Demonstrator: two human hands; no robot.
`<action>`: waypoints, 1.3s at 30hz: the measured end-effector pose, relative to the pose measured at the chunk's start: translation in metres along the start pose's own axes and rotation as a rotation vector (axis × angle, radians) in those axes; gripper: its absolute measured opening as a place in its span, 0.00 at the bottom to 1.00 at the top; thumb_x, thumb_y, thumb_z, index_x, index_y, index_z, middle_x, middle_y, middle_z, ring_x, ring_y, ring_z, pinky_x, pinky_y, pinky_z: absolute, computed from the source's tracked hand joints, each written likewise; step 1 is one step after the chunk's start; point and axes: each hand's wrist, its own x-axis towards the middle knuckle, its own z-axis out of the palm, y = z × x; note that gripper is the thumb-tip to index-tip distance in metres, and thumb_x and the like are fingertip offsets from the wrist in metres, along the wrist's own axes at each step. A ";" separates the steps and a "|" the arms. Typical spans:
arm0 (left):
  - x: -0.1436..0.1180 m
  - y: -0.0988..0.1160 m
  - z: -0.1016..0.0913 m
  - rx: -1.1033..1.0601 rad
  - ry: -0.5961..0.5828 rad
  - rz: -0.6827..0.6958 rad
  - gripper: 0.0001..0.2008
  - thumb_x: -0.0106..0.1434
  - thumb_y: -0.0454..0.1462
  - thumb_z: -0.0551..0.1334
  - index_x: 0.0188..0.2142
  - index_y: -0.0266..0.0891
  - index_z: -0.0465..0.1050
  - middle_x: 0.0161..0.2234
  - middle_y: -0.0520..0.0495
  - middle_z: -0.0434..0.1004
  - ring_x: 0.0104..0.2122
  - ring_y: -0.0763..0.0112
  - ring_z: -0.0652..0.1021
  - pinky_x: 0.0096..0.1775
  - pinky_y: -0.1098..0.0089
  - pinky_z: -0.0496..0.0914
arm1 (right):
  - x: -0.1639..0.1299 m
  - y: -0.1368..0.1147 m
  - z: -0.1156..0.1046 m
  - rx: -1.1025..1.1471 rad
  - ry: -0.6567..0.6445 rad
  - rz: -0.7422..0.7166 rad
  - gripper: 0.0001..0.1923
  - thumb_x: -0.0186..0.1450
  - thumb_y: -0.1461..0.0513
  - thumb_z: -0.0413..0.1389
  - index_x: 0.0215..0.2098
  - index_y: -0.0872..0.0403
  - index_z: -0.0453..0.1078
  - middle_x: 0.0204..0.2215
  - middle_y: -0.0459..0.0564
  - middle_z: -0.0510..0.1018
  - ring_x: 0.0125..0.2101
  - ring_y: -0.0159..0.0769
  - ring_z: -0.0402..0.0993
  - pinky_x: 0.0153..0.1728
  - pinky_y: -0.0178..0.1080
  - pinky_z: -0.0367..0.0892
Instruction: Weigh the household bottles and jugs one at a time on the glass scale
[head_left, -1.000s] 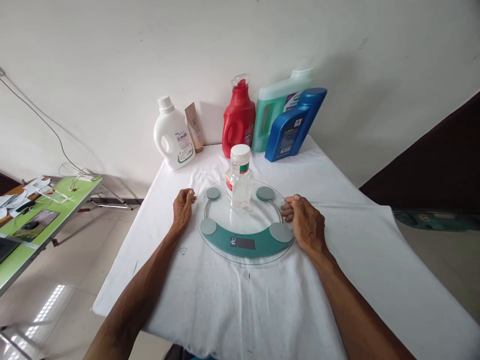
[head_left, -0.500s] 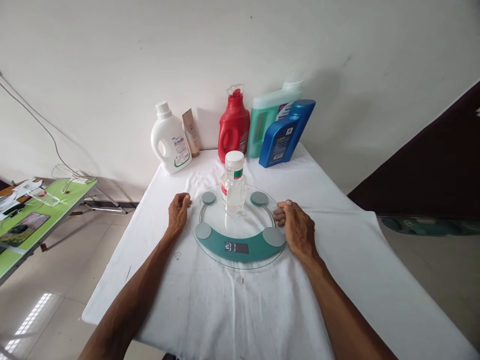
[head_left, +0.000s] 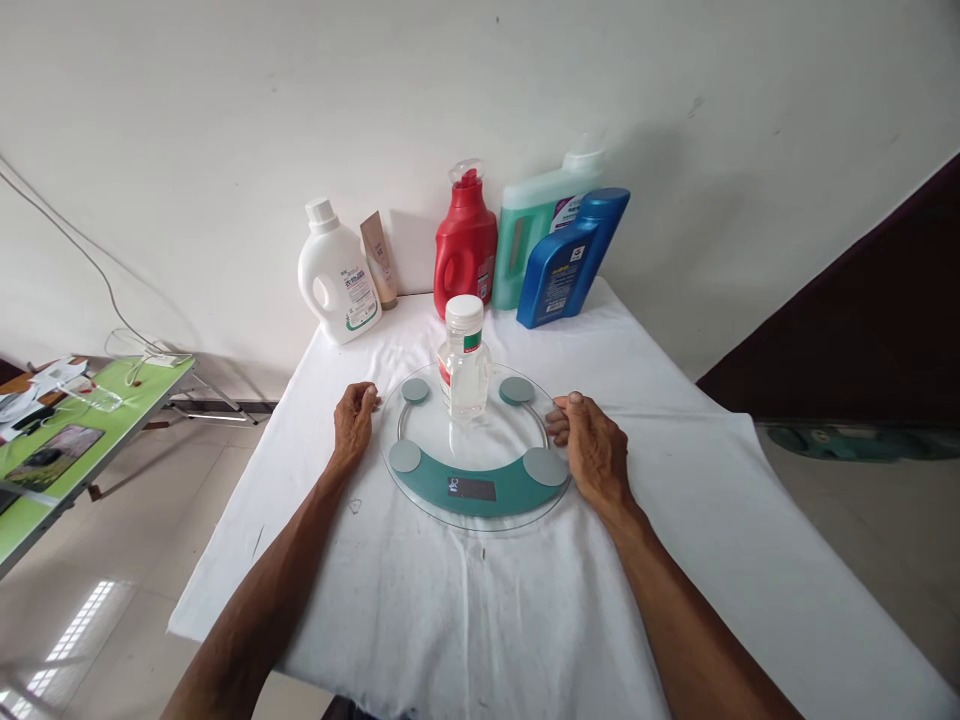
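A round glass bathroom scale (head_left: 469,492) lies on the white cloth, its small display lit only at the left end. On the glass, behind the green band, stands a clear bottle (head_left: 468,385) with a white cap and clear contents. My left hand (head_left: 355,420) rests beside the scale's left edge, fingers curled in and nothing visible in them. At the right edge is my right hand (head_left: 596,445), thumb on top and fingers bent inward toward the rim. Its fingertips overlap the glass edge in view; whether they press on it I cannot tell.
Along the wall stand a white jug (head_left: 337,275), a beige tube (head_left: 380,260), a red jug (head_left: 466,250), a green jug (head_left: 514,235) and a blue bottle (head_left: 562,270). A green table (head_left: 139,385) with papers is at the left. White cloth (head_left: 420,600) covers the work table.
The large digits on the scale's display have gone, leaving a small lit mark at its left. The view has shifted slightly; hands and bottle keep their places.
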 end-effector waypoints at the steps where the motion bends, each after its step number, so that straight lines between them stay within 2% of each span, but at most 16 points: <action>1: -0.001 0.000 -0.001 -0.015 0.005 -0.003 0.24 0.69 0.58 0.62 0.44 0.40 0.76 0.45 0.39 0.84 0.41 0.57 0.86 0.46 0.56 0.81 | -0.001 0.000 0.000 0.006 0.002 -0.003 0.36 0.73 0.32 0.42 0.39 0.49 0.74 0.32 0.54 0.84 0.27 0.42 0.78 0.35 0.45 0.77; 13: -0.009 0.003 -0.007 -0.024 -0.026 -0.008 0.26 0.70 0.59 0.61 0.45 0.39 0.76 0.45 0.39 0.84 0.42 0.58 0.86 0.46 0.57 0.81 | -0.004 0.000 -0.002 -0.014 -0.002 -0.015 0.35 0.71 0.31 0.40 0.40 0.49 0.71 0.32 0.54 0.83 0.28 0.43 0.79 0.35 0.45 0.76; 23: -0.009 0.003 -0.006 0.012 -0.020 0.006 0.26 0.70 0.60 0.60 0.45 0.40 0.75 0.46 0.39 0.84 0.41 0.58 0.85 0.45 0.57 0.80 | -0.006 0.003 -0.004 0.009 0.001 -0.027 0.36 0.73 0.30 0.42 0.40 0.48 0.73 0.31 0.52 0.84 0.27 0.42 0.79 0.36 0.46 0.77; 26: -0.013 0.016 -0.008 0.045 0.020 0.059 0.25 0.71 0.59 0.61 0.49 0.41 0.75 0.51 0.38 0.83 0.47 0.57 0.84 0.49 0.56 0.79 | -0.007 0.002 -0.005 0.004 -0.010 -0.031 0.37 0.73 0.30 0.42 0.40 0.49 0.74 0.32 0.53 0.84 0.28 0.42 0.79 0.37 0.46 0.78; 29: -0.019 0.041 -0.004 0.034 0.038 0.128 0.25 0.72 0.57 0.62 0.53 0.41 0.75 0.55 0.36 0.82 0.55 0.54 0.81 0.54 0.55 0.76 | -0.008 0.000 -0.006 -0.001 -0.023 -0.024 0.37 0.73 0.30 0.42 0.40 0.50 0.74 0.32 0.53 0.84 0.29 0.43 0.79 0.37 0.47 0.77; 34: -0.023 0.081 0.024 -0.083 -0.082 0.205 0.35 0.68 0.59 0.67 0.64 0.42 0.67 0.63 0.32 0.76 0.61 0.50 0.78 0.59 0.51 0.73 | -0.007 0.005 -0.003 -0.039 -0.008 -0.026 0.35 0.74 0.34 0.41 0.42 0.51 0.74 0.34 0.54 0.83 0.28 0.42 0.78 0.39 0.48 0.77; 39: -0.016 0.094 0.054 -0.155 -0.155 0.224 0.41 0.67 0.60 0.69 0.70 0.44 0.62 0.69 0.30 0.71 0.66 0.46 0.75 0.64 0.47 0.69 | -0.006 0.015 0.005 -0.134 0.059 -0.210 0.37 0.73 0.34 0.45 0.53 0.54 0.77 0.51 0.65 0.81 0.39 0.49 0.81 0.48 0.56 0.76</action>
